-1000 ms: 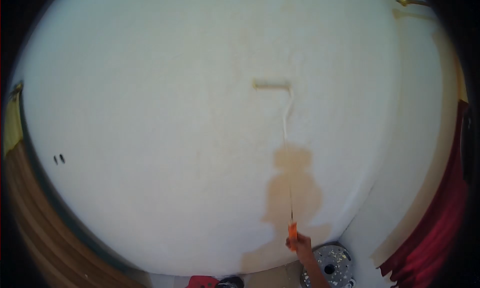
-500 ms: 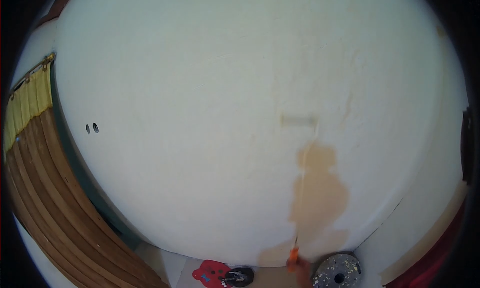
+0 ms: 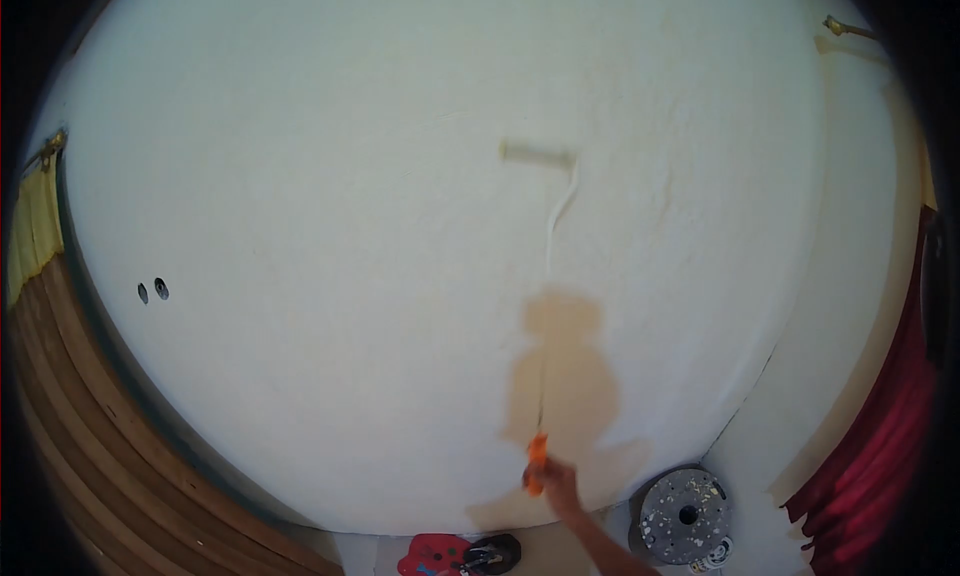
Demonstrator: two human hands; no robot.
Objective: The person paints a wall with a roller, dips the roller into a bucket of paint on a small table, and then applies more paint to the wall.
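My right hand (image 3: pixel 560 484) grips the orange handle (image 3: pixel 536 464) of a long paint roller. Its thin shaft runs up across the wall to the roller head (image 3: pixel 538 154), which lies flat against the white painted wall (image 3: pixel 330 236). Below the head, around the shaft, is a tan unpainted patch (image 3: pixel 562 366). My left hand is not in the picture.
A paint-spattered round bucket lid (image 3: pixel 686 514) sits on the floor at lower right, with a red object (image 3: pixel 435 556) and a dark round thing (image 3: pixel 492 554) beside it. A red curtain (image 3: pixel 880 446) hangs at right. A wooden slatted surface (image 3: pixel 90 446) borders the left.
The roller head has gone down and then up again on the wall, and the view swung with it. The hand keeps its hold on the orange handle.
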